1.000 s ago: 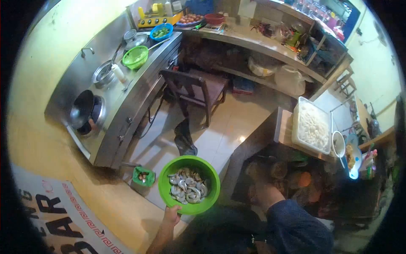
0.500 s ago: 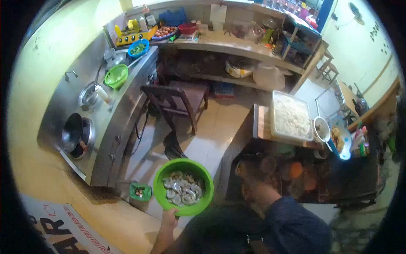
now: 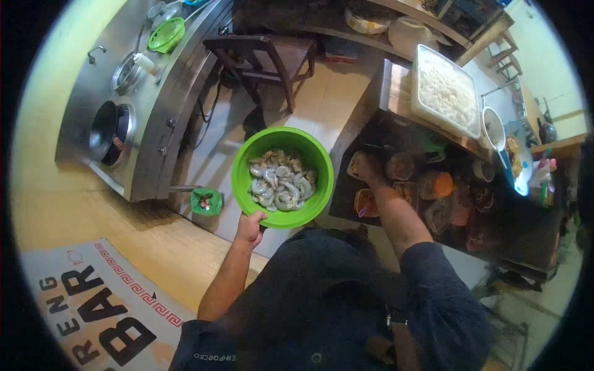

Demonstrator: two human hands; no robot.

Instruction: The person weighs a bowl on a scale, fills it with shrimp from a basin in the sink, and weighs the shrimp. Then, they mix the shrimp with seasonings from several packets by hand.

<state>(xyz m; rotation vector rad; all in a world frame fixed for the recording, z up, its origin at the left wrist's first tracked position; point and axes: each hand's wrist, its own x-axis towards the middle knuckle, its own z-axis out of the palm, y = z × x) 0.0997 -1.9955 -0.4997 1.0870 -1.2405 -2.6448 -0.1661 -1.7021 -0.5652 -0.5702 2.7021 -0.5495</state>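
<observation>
Overhead, one steel cooking surface (image 3: 179, 80) is seen at ten o'clock, one wooden chair (image 3: 266, 55) at twelve, and open tiled floor (image 3: 322, 105) is left between them. One white tray (image 3: 445, 93) sits at two o'clock. One green bowl (image 3: 244, 167) of shrimp (image 3: 279, 187) is held centrally, its near rim gripped by left hand (image 3: 249, 227) fingers. The right hand (image 3: 369, 170) is laid among several containers (image 3: 433, 185); its grip cannot be told.
</observation>
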